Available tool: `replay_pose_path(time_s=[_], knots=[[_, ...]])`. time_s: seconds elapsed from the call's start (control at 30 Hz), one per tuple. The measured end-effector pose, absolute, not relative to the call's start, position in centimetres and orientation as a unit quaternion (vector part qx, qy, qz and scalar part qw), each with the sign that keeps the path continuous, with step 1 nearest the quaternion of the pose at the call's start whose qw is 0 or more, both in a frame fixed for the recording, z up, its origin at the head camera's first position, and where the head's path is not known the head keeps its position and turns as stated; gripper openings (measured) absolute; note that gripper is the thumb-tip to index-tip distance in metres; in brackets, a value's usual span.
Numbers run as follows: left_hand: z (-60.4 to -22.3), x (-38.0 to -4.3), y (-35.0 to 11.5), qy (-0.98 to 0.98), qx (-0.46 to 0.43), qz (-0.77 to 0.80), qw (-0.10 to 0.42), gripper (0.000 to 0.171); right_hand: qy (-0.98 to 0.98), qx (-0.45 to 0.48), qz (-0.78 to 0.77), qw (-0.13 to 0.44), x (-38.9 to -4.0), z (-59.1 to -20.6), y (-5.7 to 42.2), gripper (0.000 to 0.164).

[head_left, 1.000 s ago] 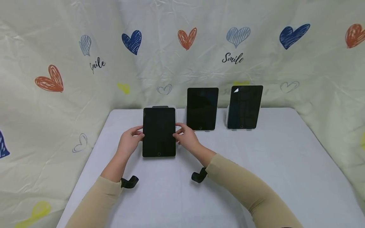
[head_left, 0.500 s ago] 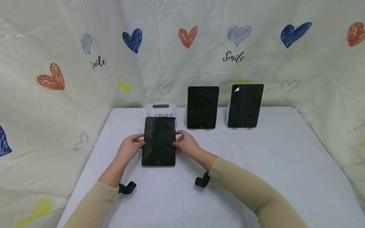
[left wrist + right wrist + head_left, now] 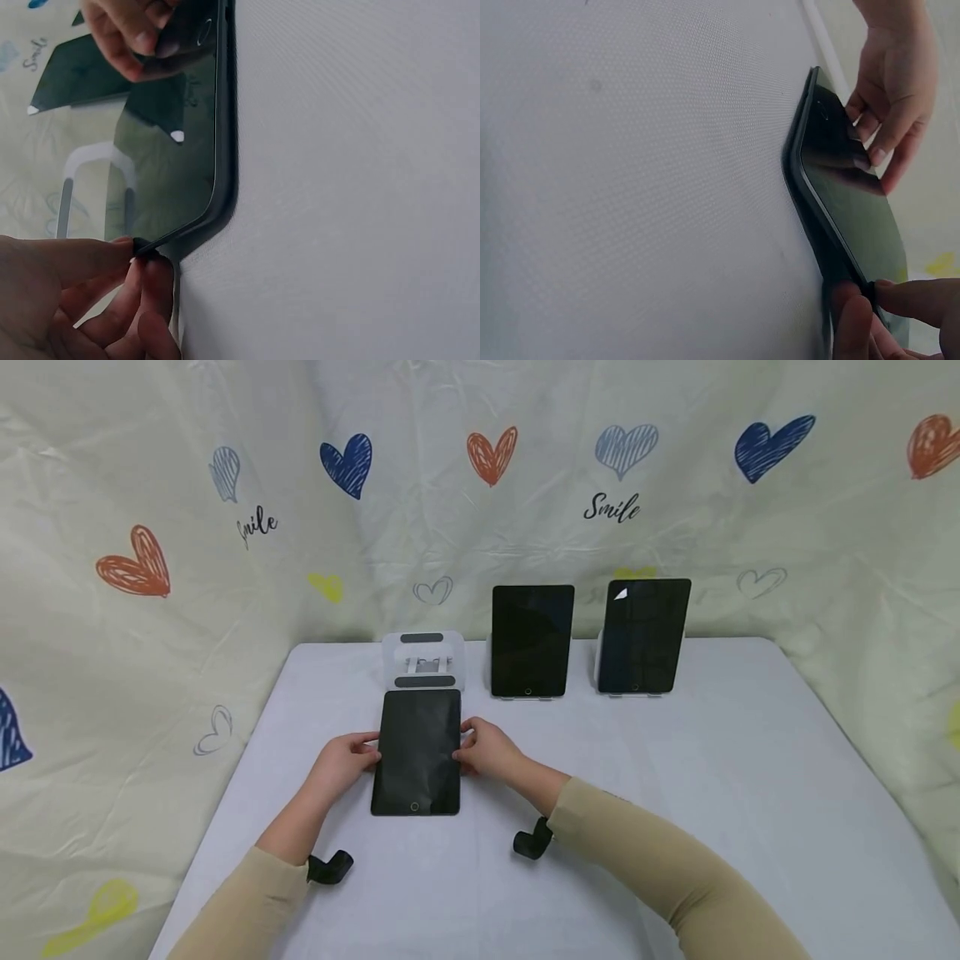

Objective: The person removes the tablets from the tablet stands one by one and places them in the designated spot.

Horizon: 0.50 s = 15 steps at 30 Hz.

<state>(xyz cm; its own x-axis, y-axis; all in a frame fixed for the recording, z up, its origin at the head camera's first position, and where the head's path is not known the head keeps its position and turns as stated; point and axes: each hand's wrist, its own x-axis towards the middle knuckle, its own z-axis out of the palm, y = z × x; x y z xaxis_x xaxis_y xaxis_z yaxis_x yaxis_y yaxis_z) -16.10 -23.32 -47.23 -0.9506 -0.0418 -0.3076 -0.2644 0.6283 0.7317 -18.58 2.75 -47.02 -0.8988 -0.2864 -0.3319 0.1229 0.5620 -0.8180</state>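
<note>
A black tablet point(image 3: 417, 756) with a round home button lies between my two hands, low over the white table. My left hand point(image 3: 343, 767) pinches its left edge between thumb and fingers. On the opposite edge, my right hand point(image 3: 491, 750) pinches it the same way. Just behind the tablet's far edge stands a white tablet stand point(image 3: 459, 662) with dark grey pads, bearing nothing. In the left wrist view the glossy screen point(image 3: 169, 169) mirrors the stand and other tablets. The right wrist view shows the tablet point(image 3: 840, 187) tilted, its near edge close over the cloth.
Two more black tablets stand upright on stands at the back, one in the middle point(image 3: 532, 642) and one to its right point(image 3: 645, 637). Behind the table point(image 3: 712, 793) hangs a pale curtain point(image 3: 540, 393) printed with hearts. Black wrist cameras point(image 3: 331, 867) jut from both sleeves.
Both hands have drawn the tablet toward me and lowered it, its face tipping flatter. The white stand behind it, mostly covered before, has come into view.
</note>
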Motion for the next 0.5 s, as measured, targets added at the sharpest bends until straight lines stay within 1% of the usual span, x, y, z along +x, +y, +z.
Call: replay_pose_path(time_s=[0.5], knots=[[-48.0,-16.1,-24.3,0.912,-0.029,0.384,0.144,0.041,0.899,-0.062,-0.363,0.239,-18.1,-46.1,2.0,0.044]])
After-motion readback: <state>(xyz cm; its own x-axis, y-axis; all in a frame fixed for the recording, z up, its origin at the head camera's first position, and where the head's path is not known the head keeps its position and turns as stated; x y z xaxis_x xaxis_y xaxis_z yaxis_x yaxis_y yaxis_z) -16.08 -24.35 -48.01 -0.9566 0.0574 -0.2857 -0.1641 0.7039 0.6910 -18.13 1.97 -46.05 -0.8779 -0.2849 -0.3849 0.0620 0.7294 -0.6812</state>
